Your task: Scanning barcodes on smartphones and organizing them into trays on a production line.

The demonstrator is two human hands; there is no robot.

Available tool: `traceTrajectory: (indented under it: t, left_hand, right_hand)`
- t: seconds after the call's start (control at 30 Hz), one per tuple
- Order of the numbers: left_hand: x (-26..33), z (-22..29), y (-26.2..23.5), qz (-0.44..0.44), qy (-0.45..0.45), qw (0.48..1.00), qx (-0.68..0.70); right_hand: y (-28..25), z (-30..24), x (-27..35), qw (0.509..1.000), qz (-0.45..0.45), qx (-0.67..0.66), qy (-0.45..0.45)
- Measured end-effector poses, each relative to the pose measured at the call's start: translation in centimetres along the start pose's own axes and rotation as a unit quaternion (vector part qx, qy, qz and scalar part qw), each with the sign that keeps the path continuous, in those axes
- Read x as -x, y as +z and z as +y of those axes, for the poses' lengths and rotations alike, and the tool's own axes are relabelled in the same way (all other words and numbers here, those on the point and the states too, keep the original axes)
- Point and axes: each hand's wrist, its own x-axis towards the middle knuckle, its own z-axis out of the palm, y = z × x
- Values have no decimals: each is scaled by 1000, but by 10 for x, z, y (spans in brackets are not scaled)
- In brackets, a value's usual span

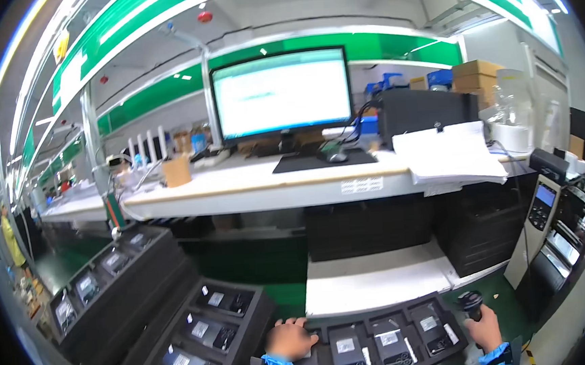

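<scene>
Here, black tray [326, 351]: it lies low in view between the two hands, its left end at the left hand and its right end just beside the right hand.
Dark units [349, 355]: flat, with pale labels, set one to a compartment in the tray; three show plainly between the hands, each with a white strip beside it, and another is partly covered by the left hand.
Left hand [291, 338]: over the tray's left end, fingers bent and somewhat spread; whether it grips anything I cannot tell.
Right hand [487, 328]: fingers wrapped around a black handheld scanner [472, 302], its head up and leaning toward the tray.
Cuffs: blue [496, 358] at both wrists.
Tray stack [260, 320]: just left of the left hand, with similar dark units in its top compartments.
Farther stack [143, 281]: beyond that one, farther left of the left hand, also loaded with units.
White board [374, 282]: ahead of the hands, low beneath the bench.
Label printer [532, 240]: right of and beyond the right hand, pale-sided with a small lit screen.
Bench [266, 196]: ahead of both hands, bearing a lit monitor [283, 91], a mouse [337, 158] and clipped papers [446, 151] hanging over its edge.
</scene>
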Motion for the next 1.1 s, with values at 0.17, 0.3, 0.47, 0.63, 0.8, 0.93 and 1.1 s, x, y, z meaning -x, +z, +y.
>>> traceTrajectory:
  t: [0.17, 0.3, 0.47, 0.63, 0.8, 0.93, 1.1]
  left_hand:
    - [-20, -5, 3, 31, 18, 999, -29]
    - [-21, 1, 1, 54, 34, 997, -46]
    - [-22, 4, 0, 40, 15, 998, -44]
    - [-20, -2, 1, 51, 12, 998, -24]
    - [-18, -1, 4, 91, 32, 995, -1]
    - [-14, -1, -1, 95, 33, 990, 95]
    - [-20, -16, 8, 192, 122, 918, 325]
  right_hand:
    - [3, 63, -29, 975, 53, -84, 196]
    - [12, 69, -44, 977, 56, -64, 195]
    - [22, 79, -60, 985, 8, 1, 173]
    - [23, 67, -58, 980, 16, 18, 197]
    - [19, 62, -54, 981, 25, 15, 189]
    - [22, 70, -56, 982, 19, 26, 184]
    - [21, 72, -55, 986, 4, 16, 165]
